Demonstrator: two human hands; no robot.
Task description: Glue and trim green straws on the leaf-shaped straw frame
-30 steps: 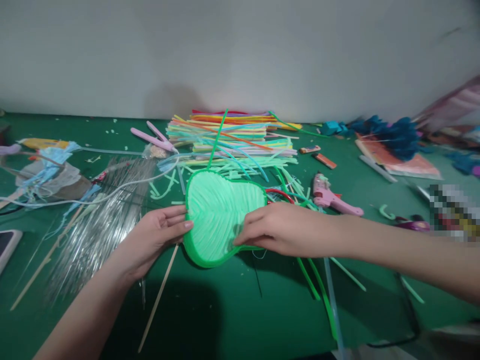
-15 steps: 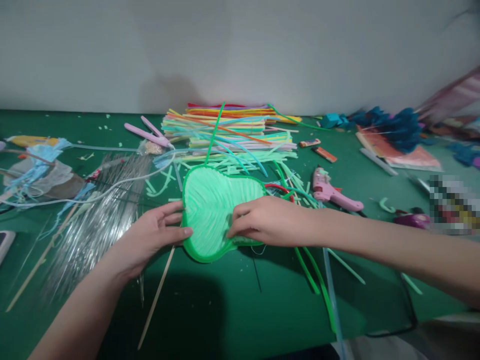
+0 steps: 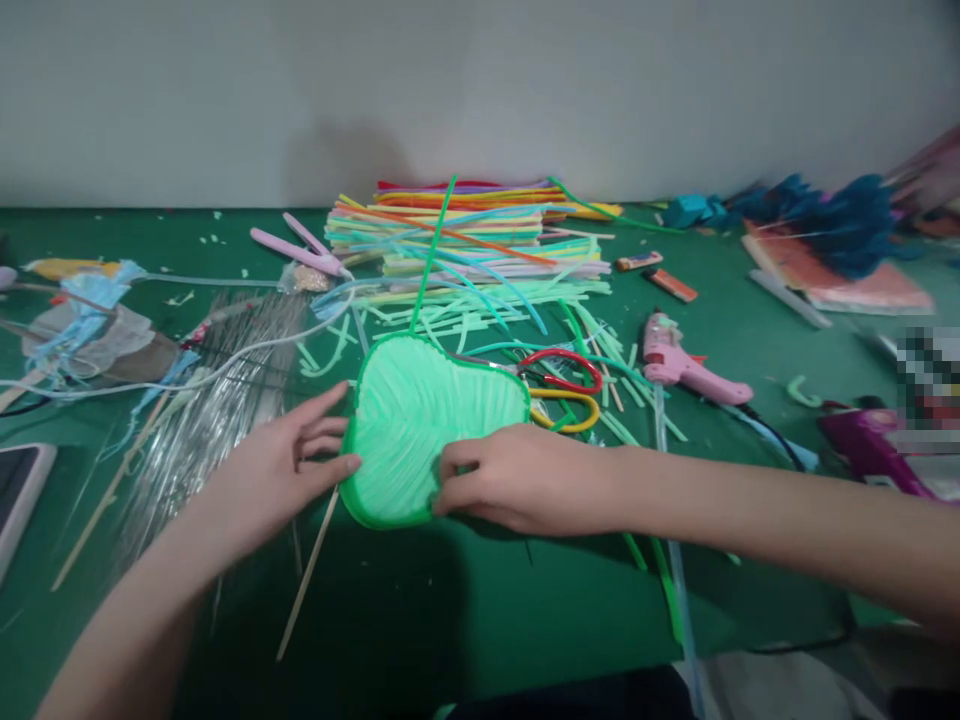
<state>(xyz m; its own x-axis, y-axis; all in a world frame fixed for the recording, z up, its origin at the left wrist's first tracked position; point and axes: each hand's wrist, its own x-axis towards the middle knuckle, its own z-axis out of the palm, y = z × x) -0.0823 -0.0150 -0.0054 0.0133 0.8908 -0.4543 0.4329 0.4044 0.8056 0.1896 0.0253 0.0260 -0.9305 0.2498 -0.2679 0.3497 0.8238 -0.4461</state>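
Note:
A light-green leaf (image 3: pixel 405 420) with ridges slanting from a middle line and a darker green rim is held above the table. One thin green stem (image 3: pixel 433 255) sticks up from its top edge. My left hand (image 3: pixel 311 450) grips the left rim, thumb in front and fingers behind. At the lower edge my right hand (image 3: pixel 517 475) has its thumb and fingers closed on the rim. Red-and-yellow-handled scissors (image 3: pixel 562 408) lie just behind the leaf, their blades partly hidden by it.
Colourful pipe cleaners (image 3: pixel 465 235) are piled at the back. Thin wires (image 3: pixel 202 420) lie at left, near a phone (image 3: pixel 26 500). To the right are a pink glue gun (image 3: pixel 694 365), lighter-like items (image 3: pixel 670 284) and dark-blue fluffy pieces (image 3: pixel 832 220).
My right hand has moved left and down along the leaf's lower edge. The leaf has shifted slightly left, and the scissors' handles show more fully. The view has moved a little.

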